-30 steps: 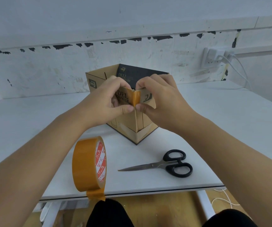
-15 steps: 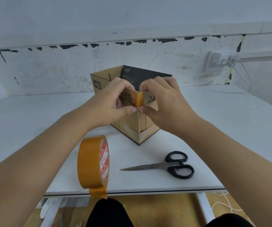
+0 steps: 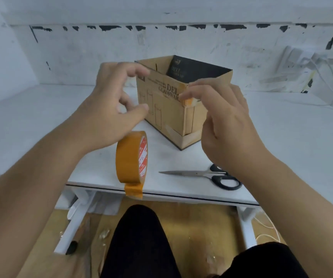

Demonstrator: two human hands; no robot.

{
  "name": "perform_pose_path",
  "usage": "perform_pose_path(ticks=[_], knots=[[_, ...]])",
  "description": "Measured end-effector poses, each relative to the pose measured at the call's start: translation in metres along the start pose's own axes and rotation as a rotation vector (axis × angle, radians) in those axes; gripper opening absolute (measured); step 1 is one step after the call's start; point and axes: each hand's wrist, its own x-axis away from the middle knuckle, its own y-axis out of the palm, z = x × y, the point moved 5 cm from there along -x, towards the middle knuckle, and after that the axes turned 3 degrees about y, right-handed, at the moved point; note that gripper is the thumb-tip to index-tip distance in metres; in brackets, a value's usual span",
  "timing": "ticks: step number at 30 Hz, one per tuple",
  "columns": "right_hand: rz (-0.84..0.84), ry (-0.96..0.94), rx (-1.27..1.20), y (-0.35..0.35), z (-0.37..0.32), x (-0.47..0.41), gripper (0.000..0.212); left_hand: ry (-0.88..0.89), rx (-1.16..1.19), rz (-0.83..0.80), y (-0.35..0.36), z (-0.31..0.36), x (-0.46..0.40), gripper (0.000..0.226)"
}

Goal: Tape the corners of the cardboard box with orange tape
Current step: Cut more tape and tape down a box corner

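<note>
The orange tape roll (image 3: 131, 157) stood on its edge at the bench's (image 3: 41, 125) near edge, its loose end hanging over that edge. The scissors (image 3: 207, 175) lay just to its right, blades pointing at the roll. My left hand (image 3: 109, 109) hovered beside the cardboard box (image 3: 165, 105), fingers loosely curled, gripping nothing. My right hand (image 3: 221, 117) held its fingertips at the box's near top corner, over a strip of orange tape (image 3: 188, 101); whether they pinched it I could not tell
</note>
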Motion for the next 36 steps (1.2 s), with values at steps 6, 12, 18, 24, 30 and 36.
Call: perform_pose_path(ticks=[6,12,18,24,30,36], knots=[[-0.278,0.036,-0.261,0.040,-0.025,0.038,0.044,-0.190,0.277,-0.069,-0.003,0.015,0.088,0.025],[-0.421,0.096,-0.343,0.075,-0.033,0.060,0.029,-0.171,0.273,-0.116,0.010,0.024,0.120,0.024],[-0.528,0.083,-0.343,0.092,-0.034,0.065,0.032,-0.399,0.281,-0.201,0.044,-0.011,0.160,0.022],[-0.540,0.009,-0.355,0.106,-0.034,0.061,0.027,-0.860,0.749,-0.077,0.105,-0.052,0.190,0.032],[-0.502,0.012,-0.321,0.107,-0.032,0.064,0.030,-0.889,0.972,0.198,0.114,-0.051,0.187,0.034],[-0.473,0.004,-0.397,0.105,-0.031,0.062,0.028,-0.859,0.941,0.297,0.117,-0.048,0.187,0.025]])
